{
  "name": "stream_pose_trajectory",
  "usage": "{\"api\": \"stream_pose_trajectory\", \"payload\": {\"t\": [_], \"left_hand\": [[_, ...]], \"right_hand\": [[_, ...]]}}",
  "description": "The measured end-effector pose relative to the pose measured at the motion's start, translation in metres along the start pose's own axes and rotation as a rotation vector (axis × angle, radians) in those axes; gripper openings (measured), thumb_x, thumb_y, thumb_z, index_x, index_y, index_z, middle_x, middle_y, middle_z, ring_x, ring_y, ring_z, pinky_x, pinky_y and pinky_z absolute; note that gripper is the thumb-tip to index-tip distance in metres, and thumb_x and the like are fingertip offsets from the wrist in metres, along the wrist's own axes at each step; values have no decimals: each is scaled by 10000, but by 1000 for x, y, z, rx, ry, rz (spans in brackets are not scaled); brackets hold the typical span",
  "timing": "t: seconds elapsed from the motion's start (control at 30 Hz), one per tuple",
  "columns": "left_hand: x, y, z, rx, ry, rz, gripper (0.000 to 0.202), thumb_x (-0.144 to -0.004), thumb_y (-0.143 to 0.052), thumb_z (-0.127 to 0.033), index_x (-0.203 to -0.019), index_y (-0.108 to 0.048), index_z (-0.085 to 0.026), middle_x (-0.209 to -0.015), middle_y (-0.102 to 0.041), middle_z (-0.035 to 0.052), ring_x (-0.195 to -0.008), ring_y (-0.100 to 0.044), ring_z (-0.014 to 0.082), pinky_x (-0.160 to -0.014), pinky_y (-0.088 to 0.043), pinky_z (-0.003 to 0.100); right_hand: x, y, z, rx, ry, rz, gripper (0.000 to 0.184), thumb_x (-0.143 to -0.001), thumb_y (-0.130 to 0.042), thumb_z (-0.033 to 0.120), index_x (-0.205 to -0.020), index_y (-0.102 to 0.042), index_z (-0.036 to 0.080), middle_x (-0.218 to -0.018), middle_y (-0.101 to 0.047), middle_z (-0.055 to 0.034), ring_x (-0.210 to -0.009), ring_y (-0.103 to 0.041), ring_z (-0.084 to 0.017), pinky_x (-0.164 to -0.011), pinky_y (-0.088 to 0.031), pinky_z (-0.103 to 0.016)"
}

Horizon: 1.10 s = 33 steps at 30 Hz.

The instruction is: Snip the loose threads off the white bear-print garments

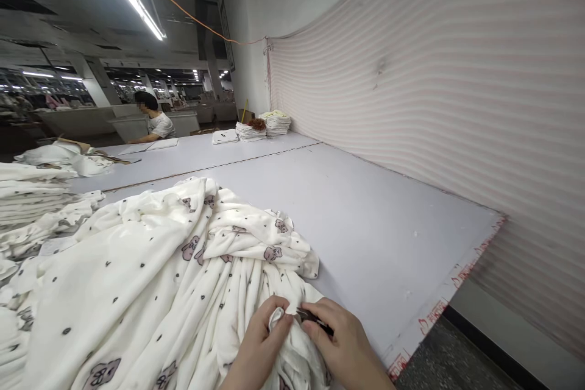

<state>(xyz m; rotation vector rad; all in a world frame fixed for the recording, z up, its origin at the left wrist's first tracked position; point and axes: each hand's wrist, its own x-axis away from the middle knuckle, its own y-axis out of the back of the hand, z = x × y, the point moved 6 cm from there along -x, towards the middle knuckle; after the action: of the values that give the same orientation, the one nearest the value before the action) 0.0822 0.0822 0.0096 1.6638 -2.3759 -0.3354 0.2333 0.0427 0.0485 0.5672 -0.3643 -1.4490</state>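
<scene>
White garment fabric printed with small dark marks and brownish-pink animal figures lies heaped in loose folds across the near table. My left hand pinches a gathered bit of this fabric between thumb and fingers near the table's front. Close beside it, my right hand is closed around small dark thread snips, whose tip points left toward the pinched cloth. Whether the blades touch the fabric I cannot tell. The lower part of the cloth hangs between and below both hands.
The pale table has a taped edge at right, beside a striped cloth hanging along the wall. Folded white stacks stand at the far end. More white garments pile up at left. A person works beyond the table.
</scene>
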Motion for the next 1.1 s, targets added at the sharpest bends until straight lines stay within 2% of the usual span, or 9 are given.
{"api": "stream_pose_trajectory", "payload": {"t": [0.17, 0.37, 0.53, 0.63, 0.77, 0.93, 1.1], "left_hand": [[-2, 0, 3, 5, -11, -10, 254, -840, -499, -448, -875, -572, -208, -781, -540, -4, -741, -500, 190, -693, -405, 268], [-1, 0, 3, 51, 1, -7, 258, -838, -511, -460, -865, -564, -209, -776, -528, -10, -752, -484, 186, -696, -396, 264], [-1, -3, 8, 33, -2, 8, 276, -844, -500, -477, -876, -552, -208, -771, -497, -16, -744, -467, 177, -689, -383, 262], [-1, -3, 10, 32, 7, 16, 276, -847, -494, -480, -879, -545, -211, -758, -496, -20, -714, -471, 169, -672, -387, 256], [-1, -3, 7, -9, -15, 6, 264, -853, -488, -470, -863, -549, -213, -758, -504, -19, -696, -470, 164, -643, -382, 246], [0, -4, 0, -46, -40, 5, 245, -860, -481, -454, -859, -549, -218, -782, -519, -12, -720, -481, 172, -654, -389, 248], [1, -4, -2, -56, -37, 4, 239, -863, -475, -449, -861, -547, -222, -786, -524, -12, -720, -482, 174, -664, -396, 255]], "right_hand": [[-4, -2, 0, -42, -3, -7, 230, -866, -561, 230, -1042, -710, 224, -946, -700, -32, -880, -646, -184, -783, -479, -246], [-4, -4, -10, -103, -23, -23, 234, -869, -578, 258, -1059, -710, 225, -1022, -709, -34, -957, -644, -189, -849, -470, -256], [-4, -7, -11, -131, -5, -58, 215, -898, -544, 275, -993, -734, 238, -907, -724, -21, -864, -659, -176, -774, -481, -250], [-3, -5, -12, -129, -11, -83, 222, -900, -542, 287, -1014, -725, 235, -936, -722, -24, -884, -658, -174, -785, -483, -241], [1, -2, -9, 11, -13, -59, 247, -882, -539, 267, -1072, -695, 244, -1007, -706, -35, -931, -650, -192, -797, -483, -247], [5, 0, -4, 256, -24, -81, 277, -871, -502, 278, -1083, -680, 288, -945, -707, -23, -840, -664, -192, -700, -484, -231], [7, -2, -3, 360, -5, -79, 291, -873, -484, 262, -1101, -664, 272, -949, -703, -21, -830, -668, -187, -693, -481, -230]]}}
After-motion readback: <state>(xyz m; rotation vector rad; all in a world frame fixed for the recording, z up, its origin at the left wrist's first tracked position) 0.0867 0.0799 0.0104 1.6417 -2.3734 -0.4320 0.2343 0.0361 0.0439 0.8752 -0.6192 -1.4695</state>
